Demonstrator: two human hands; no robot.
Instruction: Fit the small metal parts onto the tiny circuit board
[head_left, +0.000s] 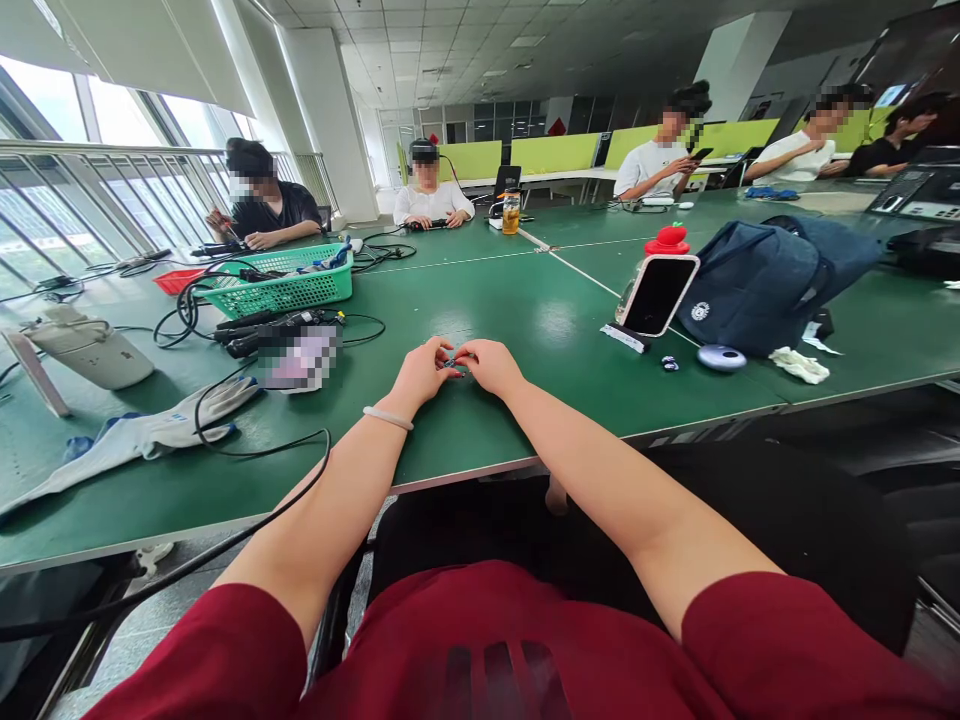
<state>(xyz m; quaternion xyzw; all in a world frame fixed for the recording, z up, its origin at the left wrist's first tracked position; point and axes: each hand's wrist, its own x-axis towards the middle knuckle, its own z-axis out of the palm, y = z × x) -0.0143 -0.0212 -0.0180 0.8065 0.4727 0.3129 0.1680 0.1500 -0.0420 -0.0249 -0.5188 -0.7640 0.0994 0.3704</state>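
Observation:
Both arms reach forward over the green table (420, 450), and my hands meet just above its near middle. My left hand (424, 372), with a pale band on the wrist, is closed, fingertips pinched together. Opposite it, my right hand (487, 366) is closed too, its fingertips touching the same spot. Between the fingertips shows a tiny bluish thing (451, 362), mostly covered by the fingers and too small to name.
Left lie a work glove (157, 425), a black cable (262, 455), a pale bottle (90, 350) and a green basket (281, 295). Right are a propped phone (660, 295), a blue bag (757, 280) and a round lilac case (721, 358). Several people sit across the table.

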